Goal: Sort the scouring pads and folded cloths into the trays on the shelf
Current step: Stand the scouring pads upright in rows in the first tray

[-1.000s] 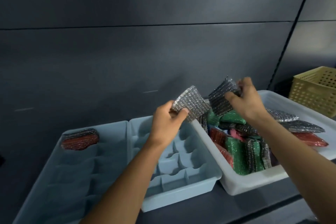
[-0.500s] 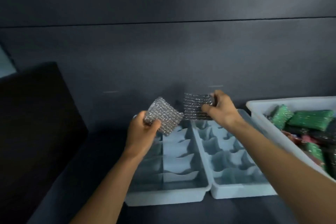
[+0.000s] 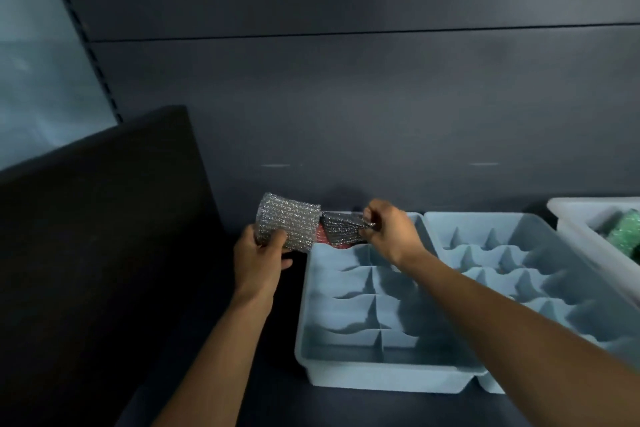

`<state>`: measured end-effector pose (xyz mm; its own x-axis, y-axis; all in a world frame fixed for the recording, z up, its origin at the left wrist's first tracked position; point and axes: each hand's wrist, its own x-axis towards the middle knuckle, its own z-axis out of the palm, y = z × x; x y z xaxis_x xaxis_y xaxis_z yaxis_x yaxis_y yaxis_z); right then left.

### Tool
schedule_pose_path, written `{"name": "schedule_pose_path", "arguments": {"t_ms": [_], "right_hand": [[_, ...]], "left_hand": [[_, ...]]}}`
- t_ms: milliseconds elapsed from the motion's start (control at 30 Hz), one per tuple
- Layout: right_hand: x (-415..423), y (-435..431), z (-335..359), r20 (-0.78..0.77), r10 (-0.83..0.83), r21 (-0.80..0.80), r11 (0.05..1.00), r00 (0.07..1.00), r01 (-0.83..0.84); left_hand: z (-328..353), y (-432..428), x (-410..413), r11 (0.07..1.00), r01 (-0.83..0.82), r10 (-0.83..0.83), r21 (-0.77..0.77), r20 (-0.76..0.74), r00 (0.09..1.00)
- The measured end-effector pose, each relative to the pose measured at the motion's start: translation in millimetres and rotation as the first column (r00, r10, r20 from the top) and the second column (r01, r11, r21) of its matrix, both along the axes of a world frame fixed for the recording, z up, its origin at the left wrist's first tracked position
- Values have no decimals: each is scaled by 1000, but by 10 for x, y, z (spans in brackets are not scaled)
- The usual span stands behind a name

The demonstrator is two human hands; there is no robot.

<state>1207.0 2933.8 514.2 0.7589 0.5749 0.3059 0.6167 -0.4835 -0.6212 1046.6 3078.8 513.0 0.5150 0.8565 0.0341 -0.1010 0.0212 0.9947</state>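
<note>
The blue tray (image 3: 381, 380) nearest the person, split into 2 columns of compartments, sits on the dark shelf, and both hands are up at its far end. The left hand (image 3: 258, 260) is just off the tray's far left corner, outside the rim. It grips a silver pad (image 3: 289, 220) with the thumb laid across the pad's lower front and the other fingers curled behind. That pad stands upright in the air, beside the tray and not in it. The right hand (image 3: 388, 232) reaches over the tray's far row and pinches a darker pad (image 3: 341, 227) by its right edge between thumb and fingertips, the remaining fingers tucked in. The darker pad hangs tilted over the far left compartment, its left corner close to the silver one. A red pad (image 3: 320, 236) lies low in that same compartment, showing between the 2 held pads; whether the darker pad touches it I cannot tell. A second blue tray (image 3: 478, 217) lies right against the first tray's right side. A white bin (image 3: 571, 208) with green pads (image 3: 623, 234) stands further right. A dark board (image 3: 104, 236) leans to the tray's left.
</note>
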Motion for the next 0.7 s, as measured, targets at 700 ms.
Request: {"name": "schedule_pose_path", "arguments": {"t_ms": [700], "right_hand": [[74, 205, -17, 121, 44, -337, 942, 992, 0]], "left_hand": [[-103, -176, 33, 975, 74, -40, -212, 161, 986]]}}
